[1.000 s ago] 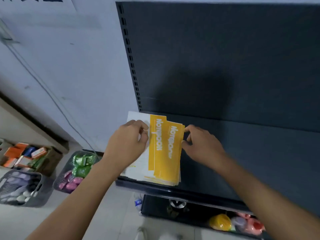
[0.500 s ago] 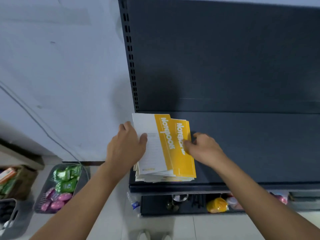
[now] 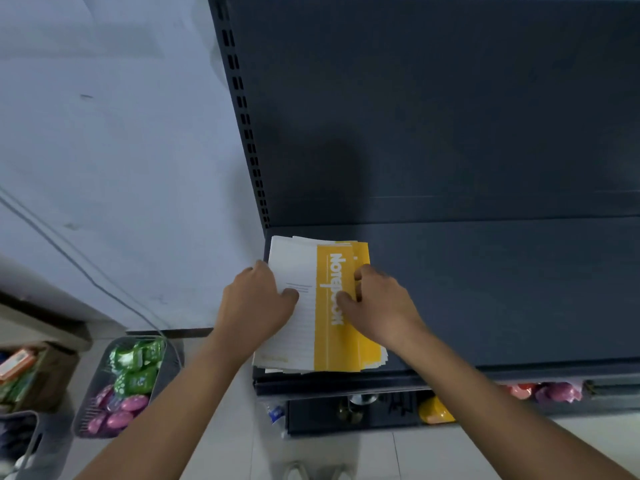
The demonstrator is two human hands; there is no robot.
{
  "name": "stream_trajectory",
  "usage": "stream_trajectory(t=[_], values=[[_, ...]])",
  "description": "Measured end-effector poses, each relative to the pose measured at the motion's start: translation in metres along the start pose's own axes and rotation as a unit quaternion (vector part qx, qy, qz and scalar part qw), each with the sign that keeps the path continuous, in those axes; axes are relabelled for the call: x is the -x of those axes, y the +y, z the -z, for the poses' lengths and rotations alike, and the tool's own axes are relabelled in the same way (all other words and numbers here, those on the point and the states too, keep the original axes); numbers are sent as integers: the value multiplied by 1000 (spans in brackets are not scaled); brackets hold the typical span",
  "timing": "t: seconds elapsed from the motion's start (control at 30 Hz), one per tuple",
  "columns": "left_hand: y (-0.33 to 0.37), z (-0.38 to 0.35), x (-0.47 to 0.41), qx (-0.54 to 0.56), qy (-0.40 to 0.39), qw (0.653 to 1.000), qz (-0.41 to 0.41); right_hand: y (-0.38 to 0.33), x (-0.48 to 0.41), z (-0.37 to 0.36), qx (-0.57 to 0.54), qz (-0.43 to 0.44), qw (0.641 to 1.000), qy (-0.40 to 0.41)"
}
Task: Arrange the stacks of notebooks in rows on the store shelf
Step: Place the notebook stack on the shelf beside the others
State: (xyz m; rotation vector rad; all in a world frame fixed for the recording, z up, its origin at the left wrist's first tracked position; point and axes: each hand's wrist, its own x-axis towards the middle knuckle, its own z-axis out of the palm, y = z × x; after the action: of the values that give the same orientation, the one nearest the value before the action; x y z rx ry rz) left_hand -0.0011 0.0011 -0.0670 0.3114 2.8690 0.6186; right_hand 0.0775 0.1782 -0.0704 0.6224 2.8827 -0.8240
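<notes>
A stack of white and yellow notebooks [image 3: 320,341] lies flat in the left corner of the dark store shelf [image 3: 502,289], its front edge near the shelf lip. My left hand [image 3: 258,303] grips the stack's left edge, thumb on the white cover. My right hand [image 3: 379,303] presses on the yellow right side, fingers curled over the edge. The covers sit nearly square, with a slight fan at the top and bottom right.
The shelf's back panel [image 3: 433,116] rises behind, and a slotted upright [image 3: 242,109] stands at the left. A grey basket [image 3: 104,407] of green and pink packets sits on the floor to the left. Coloured goods [image 3: 434,410] lie on the lower shelf.
The fanned notebooks have been pushed together into a squarer stack. My right hand slid left onto the yellow cover. The view has shifted so that the shelf sits more centred.
</notes>
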Motion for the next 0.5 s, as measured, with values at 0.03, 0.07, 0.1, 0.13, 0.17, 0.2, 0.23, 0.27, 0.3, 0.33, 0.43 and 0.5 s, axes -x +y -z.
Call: stream_trajectory(t=[0.03,0.07,0.1,0.13,0.17,0.2,0.23,0.27,0.3,0.33,0.43,0.5], values=[[-1,1,-1,4,2,1000,6,-1,1,-2,2,4,1000,-4],[-2,2,-2,10,4,1000,13,-2,2,-5,1,6,1000,-7],[-3,2,-3,15,5,1000,17,-3,3,-6,-1,5,1000,-9],[-4,3,-3,19,5,1000,18,-2,3,-6,-3,3,1000,-8],[-5,3,-4,22,5,1000,19,-1,3,-6,-2,-1,1000,-5],[-5,4,-4,26,7,999,20,0,2,-6,1,-8,1000,2],[-4,5,-4,29,10,999,22,2,0,-5,8,-20,1000,12],[-4,5,-4,30,13,999,22,4,-1,-4,16,-38,999,19],[-3,5,-3,28,15,999,22,6,-3,-3,21,-58,998,20],[-3,5,-2,23,16,999,19,7,-4,-3,23,-75,997,15],[1,4,1,4,11,1000,9,8,-4,-1,23,-99,995,6],[3,3,4,-8,14,1000,2,6,0,-3,39,-94,994,29]])
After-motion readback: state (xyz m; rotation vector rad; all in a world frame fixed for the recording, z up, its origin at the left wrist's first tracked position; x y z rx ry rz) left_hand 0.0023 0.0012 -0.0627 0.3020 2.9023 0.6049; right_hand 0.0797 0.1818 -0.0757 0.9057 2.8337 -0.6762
